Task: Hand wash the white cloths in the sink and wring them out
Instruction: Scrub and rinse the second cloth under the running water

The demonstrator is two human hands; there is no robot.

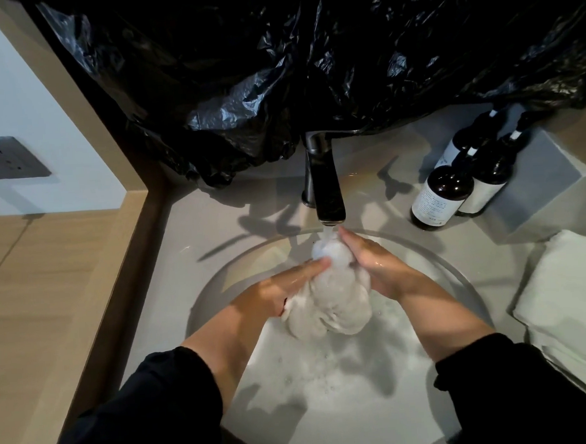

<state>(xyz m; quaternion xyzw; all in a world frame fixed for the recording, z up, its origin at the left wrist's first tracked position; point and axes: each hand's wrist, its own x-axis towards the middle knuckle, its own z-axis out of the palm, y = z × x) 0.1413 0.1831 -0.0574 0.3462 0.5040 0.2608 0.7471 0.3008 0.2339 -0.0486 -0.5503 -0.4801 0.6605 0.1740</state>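
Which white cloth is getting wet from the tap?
The bunched white cloth pressed between the left hand and right hand, under the faucet. The folded cloths lie away from the water, on the counter.

faucet [323,182] – glossy metal | cloth [330,298] – wet, sudsy | sheeting [275,68] – crinkled plastic
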